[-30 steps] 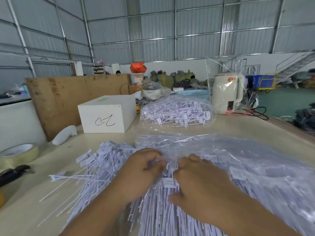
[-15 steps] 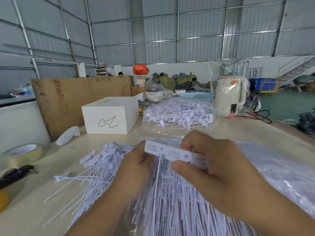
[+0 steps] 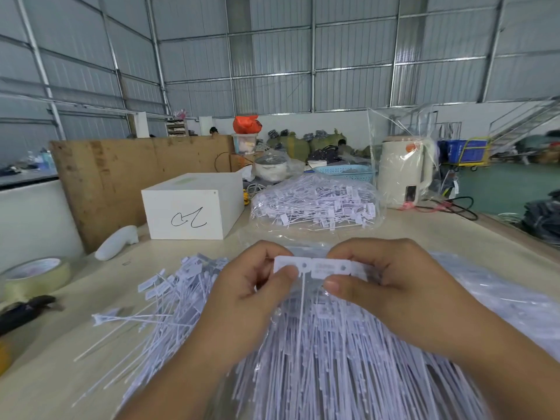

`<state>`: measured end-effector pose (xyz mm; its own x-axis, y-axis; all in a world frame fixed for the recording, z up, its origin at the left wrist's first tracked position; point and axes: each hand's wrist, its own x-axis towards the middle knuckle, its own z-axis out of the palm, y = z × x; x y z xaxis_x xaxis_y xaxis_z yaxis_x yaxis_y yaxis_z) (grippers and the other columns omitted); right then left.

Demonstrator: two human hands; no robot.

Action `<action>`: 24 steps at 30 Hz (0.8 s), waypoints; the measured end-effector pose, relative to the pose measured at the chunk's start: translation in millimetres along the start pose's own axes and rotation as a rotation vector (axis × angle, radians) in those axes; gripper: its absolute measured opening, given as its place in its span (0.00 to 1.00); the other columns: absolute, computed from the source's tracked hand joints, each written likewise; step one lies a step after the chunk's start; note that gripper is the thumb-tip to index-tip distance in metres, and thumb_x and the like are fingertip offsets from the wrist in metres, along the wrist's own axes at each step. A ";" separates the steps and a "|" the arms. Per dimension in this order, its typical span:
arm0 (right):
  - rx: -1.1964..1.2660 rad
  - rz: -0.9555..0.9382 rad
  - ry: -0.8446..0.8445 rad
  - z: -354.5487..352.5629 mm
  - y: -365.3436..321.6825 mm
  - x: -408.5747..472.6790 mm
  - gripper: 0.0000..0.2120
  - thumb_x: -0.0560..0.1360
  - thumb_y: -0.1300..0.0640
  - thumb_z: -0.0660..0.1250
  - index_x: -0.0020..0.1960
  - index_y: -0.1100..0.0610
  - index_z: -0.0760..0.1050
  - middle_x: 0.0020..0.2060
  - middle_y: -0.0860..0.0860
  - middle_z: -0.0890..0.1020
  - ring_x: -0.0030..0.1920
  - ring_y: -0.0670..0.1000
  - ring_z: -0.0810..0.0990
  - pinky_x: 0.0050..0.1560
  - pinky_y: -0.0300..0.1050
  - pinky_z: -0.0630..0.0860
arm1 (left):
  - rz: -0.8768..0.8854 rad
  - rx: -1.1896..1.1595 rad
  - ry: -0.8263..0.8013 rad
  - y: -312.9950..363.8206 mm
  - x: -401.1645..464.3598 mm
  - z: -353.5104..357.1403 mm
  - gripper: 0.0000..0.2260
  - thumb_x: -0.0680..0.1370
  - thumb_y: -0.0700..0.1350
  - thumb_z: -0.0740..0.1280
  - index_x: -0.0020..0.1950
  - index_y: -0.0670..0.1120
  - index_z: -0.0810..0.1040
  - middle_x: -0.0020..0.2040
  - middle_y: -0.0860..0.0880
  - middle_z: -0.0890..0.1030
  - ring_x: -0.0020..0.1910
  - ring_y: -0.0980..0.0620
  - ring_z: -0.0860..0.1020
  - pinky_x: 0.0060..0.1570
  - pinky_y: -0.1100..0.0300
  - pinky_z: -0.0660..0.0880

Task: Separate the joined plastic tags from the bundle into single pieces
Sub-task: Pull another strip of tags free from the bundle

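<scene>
**White plastic strip held up at the joint, ready to part**

White plastic, thin and flexible: the joined tags [image 3: 318,267] sit raised above the bundle [image 3: 348,359], held between my two hands. My left hand [image 3: 251,286] pinches the left end of the strip, thumb on its face. My right hand [image 3: 391,283] pinches the right portion, thumb just below the lower edge. Two punched holes show on the strip, and one long tail hangs straight down from near its middle.

Judgement: the step in hand is parting one tag from its neighbour. To do it cleanly, I should keep both pinches close to the joint and bend or twist there, not pull on the tail, which looks likely to stretch or snag in the mass below.

Separated tags [image 3: 169,286] lie fanned on the table [image 3: 91,389] to my left; singles should go there, apart from the unsorted heap. Beyond stand a clear bag of tags [image 3: 315,204], a white box [image 3: 194,213] and a roll of tape [image 3: 36,274]. Much of the bundle looks undone.
</scene>
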<state>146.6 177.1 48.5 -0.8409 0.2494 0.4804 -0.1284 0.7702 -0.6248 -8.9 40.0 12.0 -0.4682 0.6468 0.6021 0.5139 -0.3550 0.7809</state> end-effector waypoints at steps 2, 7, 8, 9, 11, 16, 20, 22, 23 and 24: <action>-0.029 0.035 -0.045 -0.3 3.1 0.5 0.09 0.76 0.45 0.68 0.43 0.49 0.79 0.26 0.48 0.71 0.26 0.46 0.66 0.29 0.38 0.62 | -0.002 -0.019 0.035 2.3 0.2 -0.9 0.13 0.70 0.58 0.67 0.38 0.48 0.77 0.27 0.48 0.69 0.29 0.53 0.67 0.31 0.65 0.66; -0.029 0.044 -0.169 1.9 0.6 2.0 0.18 0.79 0.47 0.64 0.36 0.56 0.72 0.25 0.45 0.64 0.27 0.44 0.62 0.30 0.38 0.60 | -0.134 0.041 -0.109 -0.7 0.3 -1.0 0.21 0.73 0.60 0.68 0.28 0.50 0.67 0.26 0.55 0.63 0.27 0.53 0.63 0.31 0.62 0.63; -0.022 0.041 -0.147 2.3 -0.3 1.9 0.17 0.79 0.48 0.64 0.36 0.55 0.73 0.25 0.45 0.65 0.27 0.44 0.63 0.30 0.37 0.61 | -0.174 0.022 -0.137 -0.5 -0.1 -0.3 0.22 0.74 0.60 0.68 0.28 0.49 0.65 0.27 0.54 0.61 0.28 0.54 0.62 0.32 0.64 0.65; -0.008 0.040 -0.121 3.0 -1.3 1.9 0.16 0.79 0.49 0.65 0.35 0.54 0.73 0.25 0.45 0.66 0.27 0.44 0.63 0.30 0.37 0.62 | -0.213 -0.010 -0.138 0.2 -0.4 0.5 0.23 0.74 0.61 0.69 0.29 0.47 0.65 0.29 0.52 0.61 0.30 0.54 0.63 0.35 0.66 0.68; 0.031 0.029 -0.062 6.9 -4.1 2.5 0.17 0.79 0.51 0.65 0.32 0.52 0.73 0.24 0.44 0.66 0.26 0.43 0.63 0.30 0.35 0.61 | -0.259 -0.095 -0.081 0.6 0.0 1.5 0.26 0.71 0.63 0.71 0.32 0.41 0.69 0.33 0.50 0.64 0.33 0.56 0.67 0.38 0.68 0.72; 0.110 -0.003 0.125 22.7 -8.0 4.4 0.17 0.79 0.57 0.65 0.32 0.59 0.71 0.25 0.45 0.63 0.26 0.43 0.61 0.29 0.34 0.60 | -0.186 -0.192 0.069 4.4 0.8 10.2 0.27 0.72 0.61 0.66 0.45 0.34 0.75 0.39 0.46 0.72 0.37 0.52 0.70 0.41 0.60 0.72; 0.095 -0.055 0.300 35.5 -12.4 4.3 0.15 0.79 0.57 0.66 0.33 0.54 0.73 0.23 0.45 0.65 0.26 0.43 0.63 0.28 0.32 0.61 | -0.131 -0.200 0.232 13.7 -1.0 22.2 0.20 0.76 0.57 0.65 0.30 0.46 0.69 0.28 0.54 0.62 0.28 0.57 0.62 0.32 0.68 0.64; 0.028 -0.057 0.335 42.1 -14.4 3.7 0.14 0.79 0.56 0.65 0.34 0.52 0.74 0.22 0.45 0.66 0.24 0.44 0.65 0.27 0.32 0.61 | -0.123 -0.213 0.263 17.1 -2.5 27.4 0.21 0.78 0.56 0.65 0.27 0.51 0.67 0.26 0.57 0.62 0.26 0.60 0.62 0.30 0.73 0.66; 0.013 -0.053 0.348 44.3 -15.1 3.6 0.13 0.79 0.55 0.65 0.35 0.53 0.74 0.22 0.45 0.66 0.24 0.44 0.65 0.27 0.32 0.61 | -0.140 -0.219 0.287 16.7 -2.6 27.7 0.21 0.78 0.55 0.63 0.26 0.52 0.68 0.25 0.58 0.63 0.25 0.61 0.63 0.31 0.71 0.68; 0.024 -0.045 0.375 44.8 -14.8 3.7 0.13 0.78 0.54 0.64 0.35 0.53 0.75 0.21 0.45 0.67 0.24 0.44 0.66 0.26 0.32 0.61 | -0.174 -0.215 0.326 15.2 -2.1 25.9 0.21 0.79 0.55 0.62 0.25 0.52 0.69 0.25 0.57 0.63 0.25 0.61 0.63 0.32 0.66 0.69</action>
<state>121.8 140.4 32.0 -0.5839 0.4167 0.6967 -0.1766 0.7724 -0.6100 18.5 50.7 18.3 -0.7552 0.4748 0.4520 0.2614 -0.4141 0.8719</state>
